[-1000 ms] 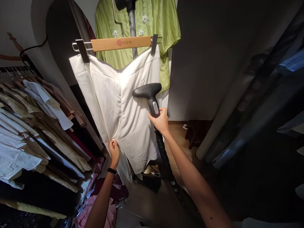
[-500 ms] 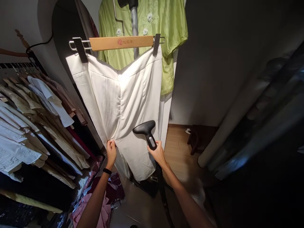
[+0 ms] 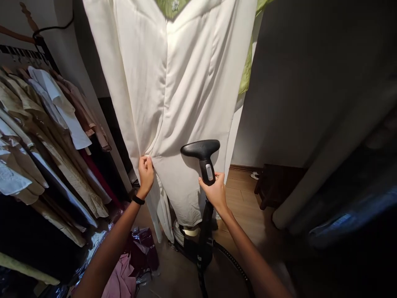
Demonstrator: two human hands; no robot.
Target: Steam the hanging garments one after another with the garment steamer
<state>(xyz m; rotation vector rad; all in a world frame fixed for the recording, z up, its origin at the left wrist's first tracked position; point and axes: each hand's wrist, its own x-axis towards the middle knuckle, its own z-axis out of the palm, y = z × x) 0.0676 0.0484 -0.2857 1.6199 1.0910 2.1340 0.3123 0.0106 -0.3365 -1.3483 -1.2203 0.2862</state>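
White trousers (image 3: 192,82) hang in front of me, with soft creases running down from the waist. My left hand (image 3: 146,174) pinches a fold of their fabric at the inner leg and draws it to the left. In my right hand (image 3: 214,188) is the handle of a black garment steamer head (image 3: 201,151), its wide nozzle lying over the lower right leg. Whether the nozzle touches the cloth I cannot tell. From the handle a dark hose (image 3: 205,223) runs down to the steamer base (image 3: 192,244) on the floor, partly hidden by the trouser legs.
A green blouse (image 3: 246,76) hangs behind the trousers. At left, a rack holds several garments (image 3: 68,120). Pink clothing (image 3: 120,277) and plastic-wrapped packages (image 3: 145,248) lie on the floor. A dark wooden stool (image 3: 277,186) and a pale curtain (image 3: 297,198) stand at right.
My view has moved closer and lower, so the hanger has left the picture. The steamer head is now turned more level on the right leg; my left hand keeps its pinch.
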